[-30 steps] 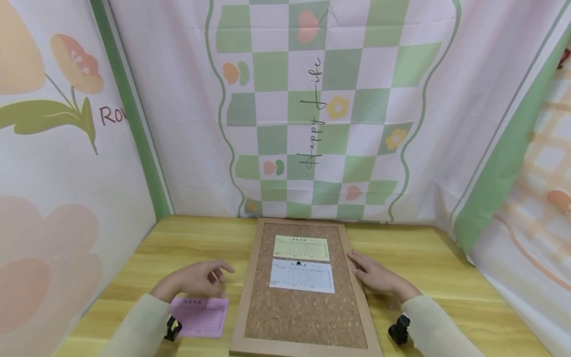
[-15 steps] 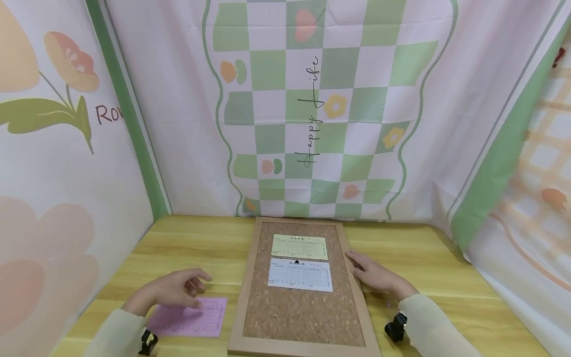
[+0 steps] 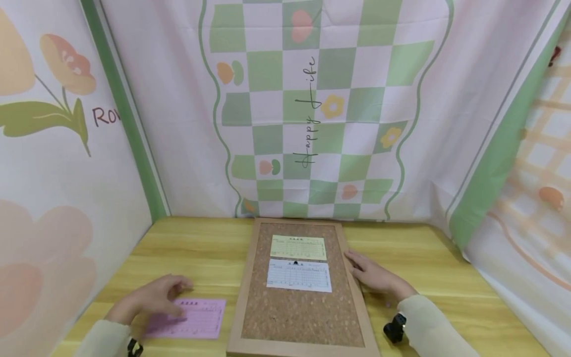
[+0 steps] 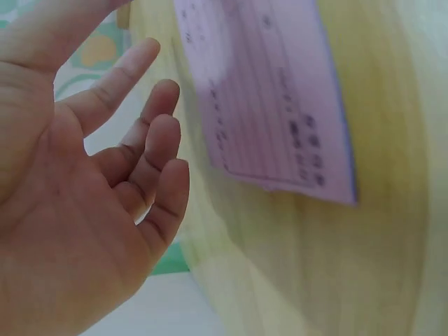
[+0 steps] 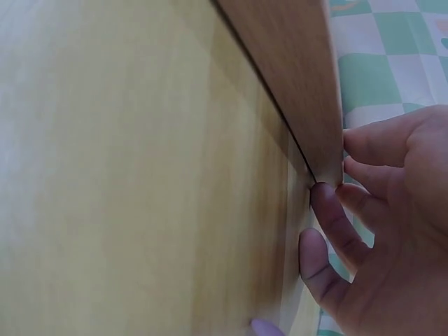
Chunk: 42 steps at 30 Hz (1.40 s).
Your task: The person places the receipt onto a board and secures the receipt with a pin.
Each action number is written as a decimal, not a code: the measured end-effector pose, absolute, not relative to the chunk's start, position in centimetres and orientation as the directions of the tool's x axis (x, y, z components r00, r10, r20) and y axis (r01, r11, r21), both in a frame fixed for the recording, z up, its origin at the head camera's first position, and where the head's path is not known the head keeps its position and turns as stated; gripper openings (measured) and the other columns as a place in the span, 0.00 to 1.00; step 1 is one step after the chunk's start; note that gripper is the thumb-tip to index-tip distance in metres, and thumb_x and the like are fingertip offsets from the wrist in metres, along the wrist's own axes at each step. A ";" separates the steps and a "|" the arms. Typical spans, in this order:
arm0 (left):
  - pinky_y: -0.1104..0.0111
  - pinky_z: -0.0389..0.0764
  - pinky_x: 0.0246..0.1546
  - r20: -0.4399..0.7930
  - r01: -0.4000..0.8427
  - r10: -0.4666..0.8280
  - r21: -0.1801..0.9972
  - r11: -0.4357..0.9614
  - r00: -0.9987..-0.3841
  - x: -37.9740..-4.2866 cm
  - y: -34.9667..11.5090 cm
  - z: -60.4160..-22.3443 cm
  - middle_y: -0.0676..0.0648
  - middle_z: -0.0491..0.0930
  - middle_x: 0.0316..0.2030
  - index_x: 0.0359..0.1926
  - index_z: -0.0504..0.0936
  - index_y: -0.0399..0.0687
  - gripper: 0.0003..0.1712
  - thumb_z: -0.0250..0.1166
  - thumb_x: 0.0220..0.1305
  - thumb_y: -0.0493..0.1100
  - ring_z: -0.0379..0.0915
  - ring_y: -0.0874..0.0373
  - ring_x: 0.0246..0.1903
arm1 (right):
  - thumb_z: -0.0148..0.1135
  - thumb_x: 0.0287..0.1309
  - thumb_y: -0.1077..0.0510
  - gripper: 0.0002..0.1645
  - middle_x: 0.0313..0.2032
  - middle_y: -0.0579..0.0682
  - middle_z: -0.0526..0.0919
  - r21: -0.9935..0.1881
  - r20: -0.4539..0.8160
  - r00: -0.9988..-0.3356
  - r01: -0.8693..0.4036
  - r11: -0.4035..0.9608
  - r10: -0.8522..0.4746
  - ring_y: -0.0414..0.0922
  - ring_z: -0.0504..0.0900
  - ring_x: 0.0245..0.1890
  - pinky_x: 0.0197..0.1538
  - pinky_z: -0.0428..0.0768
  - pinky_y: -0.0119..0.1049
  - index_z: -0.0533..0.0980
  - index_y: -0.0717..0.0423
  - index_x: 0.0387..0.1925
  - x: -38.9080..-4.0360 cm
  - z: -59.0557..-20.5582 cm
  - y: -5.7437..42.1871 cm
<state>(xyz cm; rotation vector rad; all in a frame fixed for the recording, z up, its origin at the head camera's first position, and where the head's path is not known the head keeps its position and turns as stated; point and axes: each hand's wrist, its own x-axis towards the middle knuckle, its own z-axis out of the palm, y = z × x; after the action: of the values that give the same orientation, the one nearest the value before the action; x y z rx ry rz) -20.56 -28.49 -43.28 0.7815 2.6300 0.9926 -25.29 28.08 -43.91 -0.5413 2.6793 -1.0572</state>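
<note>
Left hand (image 3: 151, 298): Loosely spread, fingers gently bent and apart. It hovers at the pink slip, pinching nothing that I can see; whether the thumb touches the paper, I cannot tell.

Pink slip (image 3: 202, 323): On the wooden table (image 3: 209, 253), partly hidden under the left hand and reaching out to its right, printed side up. It stops just short of the board; its place seems handy for that hand.

Right hand (image 3: 379, 276): Fingers apart and slightly bent, with fingertips against the board's right edge. No firm grip shows; I take it as a steadying touch, to stop the board from sliding.

Board (image 3: 308, 322): Cork in a wooden frame, lying between the hands, touching the right one and apart from the left.

Yellow slip (image 3: 299, 245): On the cork, to the left of the right hand and slightly farther off. I see no pin on it, so what keeps it there is unclear.

White slip (image 3: 298, 277): Also left of the right hand, just nearer me than the yellow slip.

Black pin (image 3: 295, 263): At the white slip's top edge, probably fastening it to the cork.

Purple thing (image 3: 388, 304): Beside the right hand, too small to name.

Cloth (image 3: 339, 144): Beyond both hands, checked, reading "Happy Life".
</note>
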 end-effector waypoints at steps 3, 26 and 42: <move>0.62 0.74 0.50 -0.022 0.389 0.544 0.675 0.627 -0.839 -20.5 -29.0 -43.7 0.46 0.77 0.46 0.52 0.78 0.35 0.32 0.79 0.43 0.40 0.72 0.46 0.46 | 0.46 0.76 0.61 0.33 0.73 0.73 0.47 -0.694 -0.060 -0.911 -0.255 0.673 -0.407 0.71 0.46 0.72 0.68 0.51 0.66 0.52 0.69 0.75 -25.3 -43.9 28.1; 0.70 0.72 0.36 -0.020 0.343 0.547 0.759 0.553 -0.837 -21.7 -30.8 -46.1 0.52 0.75 0.33 0.37 0.78 0.45 0.19 0.77 0.47 0.42 0.69 0.61 0.33 | 0.44 0.78 0.58 0.34 0.76 0.68 0.44 -0.745 -0.126 -0.927 -0.146 0.650 -0.353 0.68 0.41 0.74 0.69 0.46 0.66 0.49 0.62 0.78 -25.2 -44.4 28.2; 0.70 0.69 0.34 -0.095 0.261 0.475 0.733 0.628 -0.875 -20.7 -29.5 -44.4 0.48 0.73 0.32 0.33 0.72 0.41 0.20 0.77 0.44 0.36 0.67 0.55 0.33 | 0.44 0.78 0.56 0.34 0.77 0.65 0.44 -0.763 -0.147 -0.935 -0.100 0.639 -0.322 0.67 0.40 0.75 0.69 0.45 0.67 0.49 0.57 0.79 -25.1 -44.6 28.1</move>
<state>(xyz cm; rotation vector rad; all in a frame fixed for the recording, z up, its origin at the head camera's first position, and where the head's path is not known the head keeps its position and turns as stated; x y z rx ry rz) -20.69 -29.49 -44.42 0.5961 2.5725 1.0932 -25.13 28.11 -44.57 -0.3418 2.5913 -1.1819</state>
